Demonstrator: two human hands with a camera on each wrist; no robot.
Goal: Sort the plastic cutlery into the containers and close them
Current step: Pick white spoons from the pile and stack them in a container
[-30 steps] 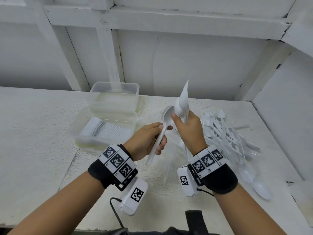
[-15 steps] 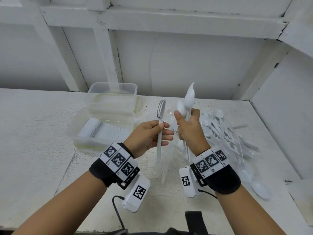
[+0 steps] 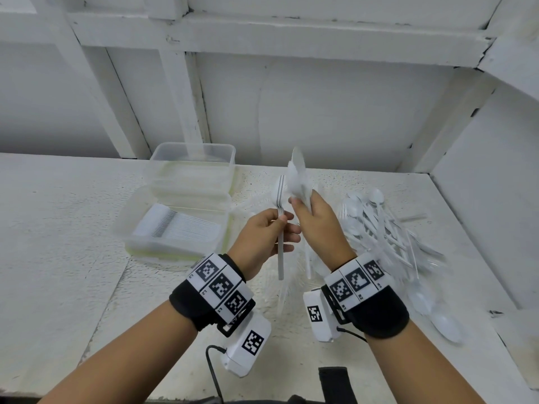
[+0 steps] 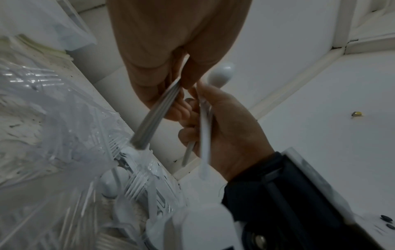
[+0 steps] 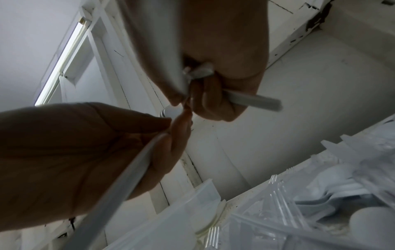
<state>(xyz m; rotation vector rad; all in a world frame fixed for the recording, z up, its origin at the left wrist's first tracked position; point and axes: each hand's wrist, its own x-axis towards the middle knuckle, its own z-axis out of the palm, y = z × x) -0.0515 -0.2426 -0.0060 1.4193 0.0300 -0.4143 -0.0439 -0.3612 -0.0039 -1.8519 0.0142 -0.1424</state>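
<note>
My left hand (image 3: pixel 280 225) pinches a white plastic fork (image 3: pixel 280 243) by its handle and holds it upright, tines up, above the table. Right beside it, my right hand (image 3: pixel 303 204) grips a small bundle of white cutlery (image 3: pixel 297 176) that sticks up out of the fist and is blurred. In the left wrist view the fork handle (image 4: pixel 156 115) slants down from my left fingers, and a spoon (image 4: pixel 220 75) shows in the right hand (image 4: pixel 224 121). A clear container (image 3: pixel 175 228) holding a row of white cutlery sits on the left.
A second clear container (image 3: pixel 192 161) stands behind the first. A loose pile of white spoons and forks (image 3: pixel 379 225) covers the table on the right, with crumpled clear wrapping (image 4: pixel 64 135) beneath my hands. White walls close off the back and the right side.
The piece in my left hand has swung from slanted to upright, tines up. Both hands stay close together, and the right hand's bundle has shifted slightly.
</note>
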